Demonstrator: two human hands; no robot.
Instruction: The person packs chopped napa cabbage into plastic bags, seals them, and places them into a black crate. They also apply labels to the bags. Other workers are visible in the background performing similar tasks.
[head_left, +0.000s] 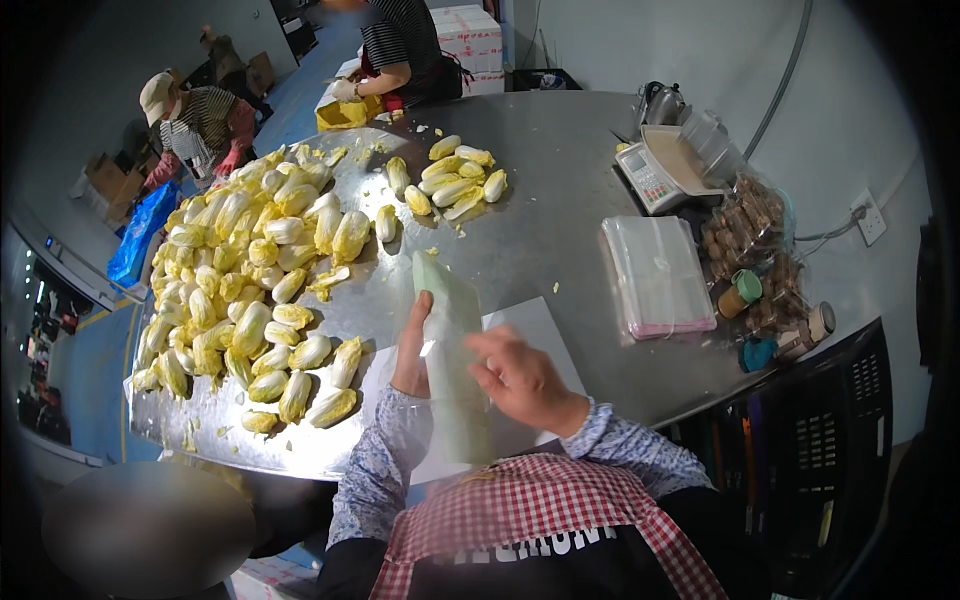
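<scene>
Upright in my left hand (411, 352) is a stack of clear plastic bags (454, 352), pale green in tint, with my thumb on its left edge. My right hand (521, 379) is blurred at the right side of the stack, its fingers curled; whether it pinches a bag cannot be told. Under both hands lie white sheets (544, 337) on the metal table. To the left spreads a large heap of small napa cabbages (251, 326). A smaller group of cabbages (454, 184) lies farther back.
At the right are a banded pile of clear bags (660, 277), a digital scale (649, 180), bagged brown items (746, 221), a jar with a green lid (735, 296) and a kettle (664, 105). Two co-workers (405, 60) (199, 127) stand across the table (555, 135), near a yellow container (349, 114).
</scene>
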